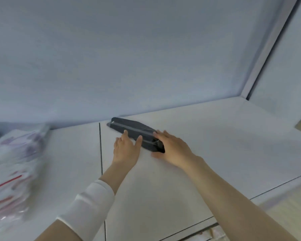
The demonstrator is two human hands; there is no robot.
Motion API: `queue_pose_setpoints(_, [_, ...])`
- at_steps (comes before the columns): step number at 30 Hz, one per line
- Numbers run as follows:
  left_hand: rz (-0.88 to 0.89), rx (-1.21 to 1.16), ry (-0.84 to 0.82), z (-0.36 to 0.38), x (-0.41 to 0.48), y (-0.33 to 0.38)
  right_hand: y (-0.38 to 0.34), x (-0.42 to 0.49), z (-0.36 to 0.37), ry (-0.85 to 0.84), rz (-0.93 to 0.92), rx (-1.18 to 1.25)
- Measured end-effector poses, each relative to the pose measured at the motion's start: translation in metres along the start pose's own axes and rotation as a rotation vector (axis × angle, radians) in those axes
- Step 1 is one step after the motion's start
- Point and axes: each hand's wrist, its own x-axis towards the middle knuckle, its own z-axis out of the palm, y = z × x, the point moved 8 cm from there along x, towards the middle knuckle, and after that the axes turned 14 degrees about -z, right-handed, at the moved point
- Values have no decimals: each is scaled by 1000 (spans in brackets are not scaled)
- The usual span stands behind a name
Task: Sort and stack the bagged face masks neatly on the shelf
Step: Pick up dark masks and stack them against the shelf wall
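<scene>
A flat stack of black bagged face masks lies on the white shelf, near the back wall. My left hand rests flat against the stack's near side, fingers straight and touching the bags. My right hand cups the stack's right end, fingers laid over its top and thumb on the shelf below it. A pile of clear bags with white masks and red seal strips lies blurred at the far left of the shelf.
The shelf's back wall rises right behind the black stack. A dark seam runs front to back just left of my left hand. A side panel closes the shelf at the right. Bare shelf surface lies right of the stack.
</scene>
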Motion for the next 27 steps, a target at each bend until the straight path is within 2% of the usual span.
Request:
queue_pose_setpoints(2, [-15,-28,8,1,2,0,9,6,1,-18,-25,-75])
queue_pose_setpoints(6, [-37,-173,50,-1,-2,-5,13,16,-7,80,-132,-340])
queue_pose_setpoints(8, [-58,-279,76,-4,-7,-8,20,19,-19,165,-151,-326])
queue_pose_setpoints(11, [-105,-475,113,-4,-21,-10,46,14,-43,314,-92,144])
queue_pose_setpoints(13, [-147,-641,128,1,-31,-6,59,8,-49,314,-98,493])
queue_pose_setpoints(15, [-174,-882,81,10,-37,1,61,-3,-45,200,-95,836])
queue_pose_setpoints(18, [-131,-1220,-3,22,-48,15,53,-31,-29,-75,-11,1324])
queue_pose_setpoints(21, [-134,-1252,202,18,-69,15,54,-54,-24,-187,-5,1439])
queue_pose_setpoints(25, [-133,-1134,412,8,-106,9,52,-78,-23,-280,-94,1317])
queue_pose_setpoints(27, [-125,-1066,441,6,-120,8,49,-87,-24,-245,-157,1225])
